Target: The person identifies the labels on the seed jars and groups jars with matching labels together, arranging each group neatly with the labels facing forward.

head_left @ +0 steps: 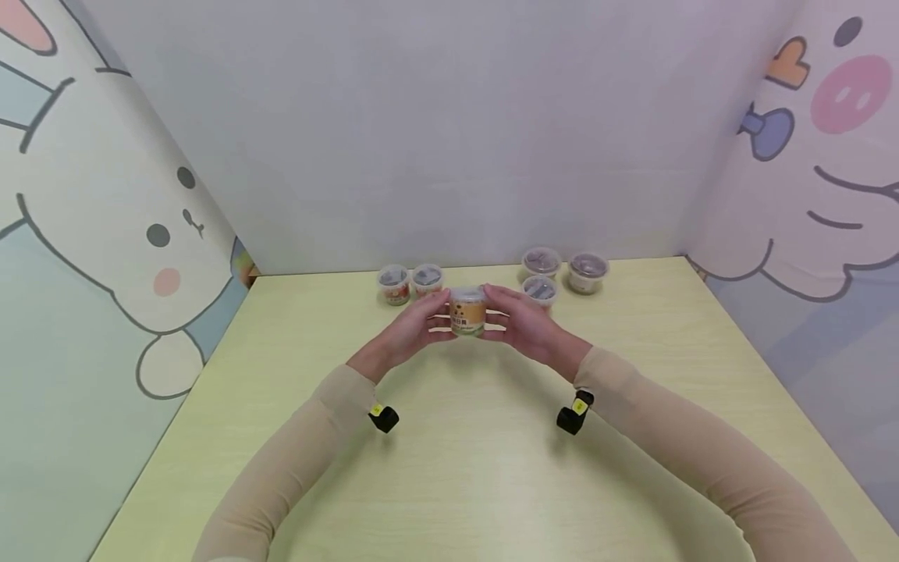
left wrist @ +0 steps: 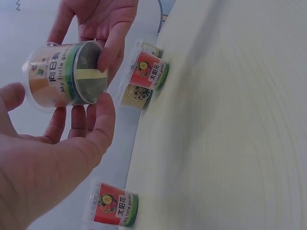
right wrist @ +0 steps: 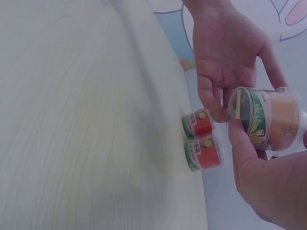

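In the head view, a lidded plastic cup [head_left: 467, 312] with an orange label is held up over the table between both hands. My left hand [head_left: 413, 326] grips it from the left, and my right hand [head_left: 527, 326] grips it from the right. Thumbs are at the lid end, with fingertips at the base. The left wrist view shows the cup [left wrist: 53, 74] tipped sideways in that picture, its label reading "My little garden" above a green band. A pale strip crosses its flat base, seen also on the cup [right wrist: 276, 117] in the right wrist view.
Two red-labelled cups [head_left: 394, 286] stand at the table's back left. At the back right are a smaller red-labelled cup [head_left: 539, 290] and two wider beige-labelled cups [head_left: 588, 273]. The pale wood table [head_left: 463, 468] ends at a grey backdrop [head_left: 449, 140], with cartoon-printed panels on both sides.
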A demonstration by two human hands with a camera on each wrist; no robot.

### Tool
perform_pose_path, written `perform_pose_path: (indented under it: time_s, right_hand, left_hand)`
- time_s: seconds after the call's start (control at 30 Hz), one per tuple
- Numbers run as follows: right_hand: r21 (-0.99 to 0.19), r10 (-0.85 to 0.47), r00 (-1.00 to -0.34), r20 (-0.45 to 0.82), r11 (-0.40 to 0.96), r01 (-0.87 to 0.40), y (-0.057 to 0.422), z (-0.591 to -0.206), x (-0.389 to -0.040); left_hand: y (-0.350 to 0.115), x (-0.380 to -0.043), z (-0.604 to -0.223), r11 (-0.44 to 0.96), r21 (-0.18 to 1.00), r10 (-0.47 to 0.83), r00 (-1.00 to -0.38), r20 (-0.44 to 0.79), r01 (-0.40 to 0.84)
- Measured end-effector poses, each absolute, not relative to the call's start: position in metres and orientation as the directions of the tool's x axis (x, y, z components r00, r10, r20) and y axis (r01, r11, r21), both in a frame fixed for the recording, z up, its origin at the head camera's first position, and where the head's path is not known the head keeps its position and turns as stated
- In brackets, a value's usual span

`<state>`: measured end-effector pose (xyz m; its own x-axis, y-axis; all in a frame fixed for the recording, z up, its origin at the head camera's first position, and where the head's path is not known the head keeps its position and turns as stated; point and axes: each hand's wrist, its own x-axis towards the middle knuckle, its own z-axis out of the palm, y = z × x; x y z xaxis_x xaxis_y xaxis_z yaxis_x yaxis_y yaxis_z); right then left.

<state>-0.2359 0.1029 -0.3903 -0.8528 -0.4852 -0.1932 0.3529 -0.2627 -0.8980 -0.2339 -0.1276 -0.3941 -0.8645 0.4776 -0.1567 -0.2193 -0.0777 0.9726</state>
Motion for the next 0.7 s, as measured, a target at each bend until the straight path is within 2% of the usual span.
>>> perform_pose_path:
  time_s: [0.4, 0.7]
  right_hand:
    - [-0.888, -0.526, -0.82, -0.228, -0.232, 0.396, 0.1054, -0.3873, -0.234]
    - [-0.895, -0.482, -0.842, -0.24, -0.226, 0.385, 0.1011, -0.3864, -0.2327]
  left_hand:
    - [-0.1298, -0.2317, -0.394, -0.08, 0.974, 0.482, -0.864, -0.147, -0.21]
    - [-0.1327, -0.2327, -0.3945, -0.077, 0.971, 0.448, -0.877, -0.171, -0.228]
